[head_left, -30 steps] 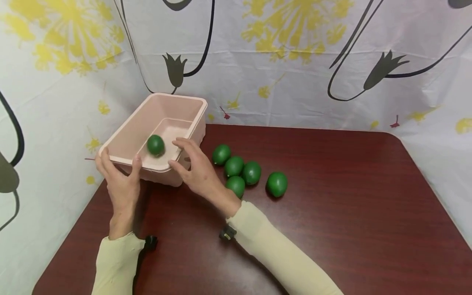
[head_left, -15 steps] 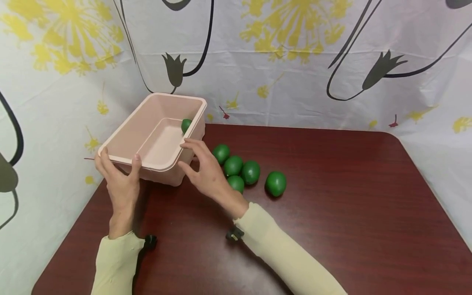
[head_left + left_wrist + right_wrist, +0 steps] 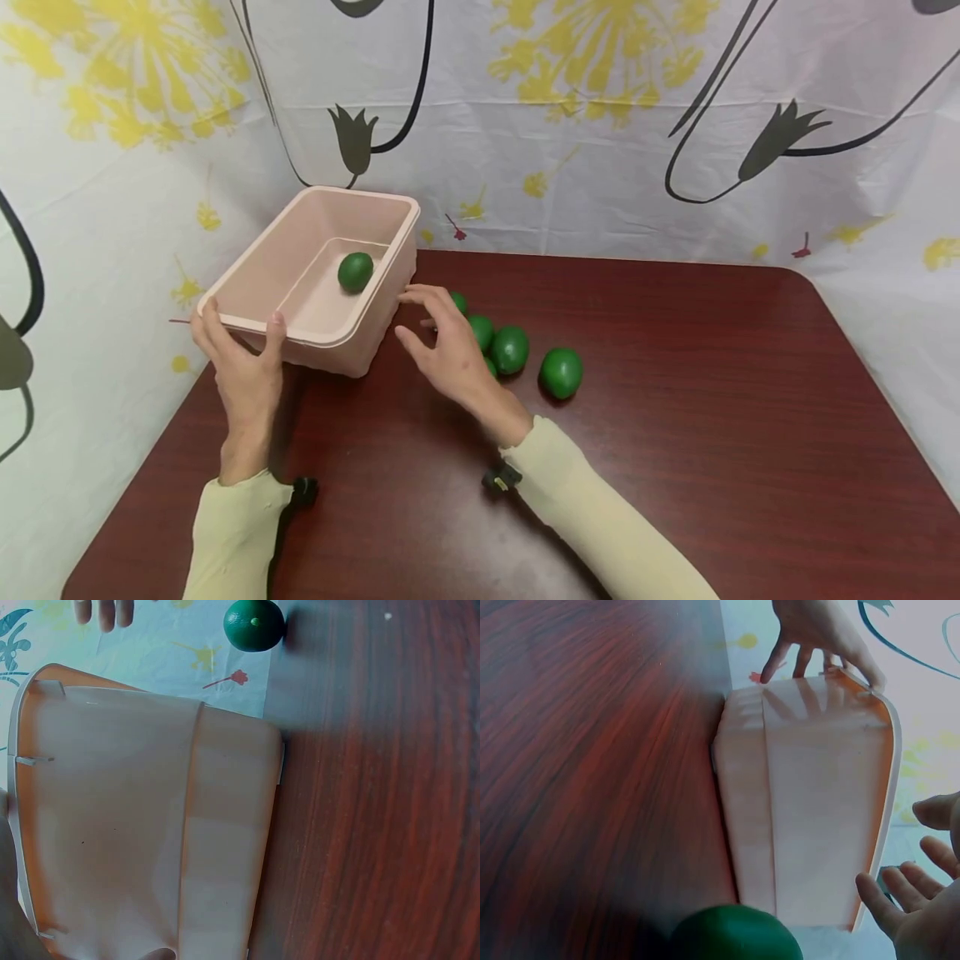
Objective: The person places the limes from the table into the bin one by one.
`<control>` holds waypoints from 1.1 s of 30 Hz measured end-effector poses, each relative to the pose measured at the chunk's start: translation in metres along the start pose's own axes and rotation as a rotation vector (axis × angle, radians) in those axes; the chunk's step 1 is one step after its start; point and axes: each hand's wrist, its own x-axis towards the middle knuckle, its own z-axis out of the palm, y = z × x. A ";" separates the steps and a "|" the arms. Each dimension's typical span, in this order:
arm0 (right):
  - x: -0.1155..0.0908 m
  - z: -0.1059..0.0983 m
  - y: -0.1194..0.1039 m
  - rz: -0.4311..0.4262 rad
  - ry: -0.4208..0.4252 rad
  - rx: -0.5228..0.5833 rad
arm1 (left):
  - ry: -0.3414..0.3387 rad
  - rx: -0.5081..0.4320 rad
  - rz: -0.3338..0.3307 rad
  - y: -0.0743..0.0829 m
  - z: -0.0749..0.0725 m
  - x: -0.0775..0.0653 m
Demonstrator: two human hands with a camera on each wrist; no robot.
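My left hand (image 3: pixel 243 375) grips the near left corner of a pale pink plastic bin (image 3: pixel 382 300), thumb at the front rim and fingers at the left side. One green lime (image 3: pixel 356 272) lies inside the bin, near its right wall. My right hand (image 3: pixel 459 354) is just right of the bin, holding nothing, its fingers apart and loosely bent. Under and beyond it several limes cluster on the table, among them one lime (image 3: pixel 511 350) at the cluster's right; my hand partly hides the others. In the right wrist view, my right hand (image 3: pixel 922 907) shows beside the bin's rim.
Another lime (image 3: pixel 561 373) sits apart on the dark red-brown table (image 3: pixel 712 433), right of the cluster. A white cloth (image 3: pixel 585 183) with yellow and grey flower prints hangs behind the table and along its sides. The bin stands at the table's back left.
My right hand has moved off the bin's right rim, rightward toward the limes. The lime in the bin has rolled to the back right, then partway forward. My left hand has stayed in place.
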 end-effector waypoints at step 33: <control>-0.026 -0.060 0.027 0.077 0.120 -0.136 | 0.006 0.004 -0.009 0.003 0.001 -0.002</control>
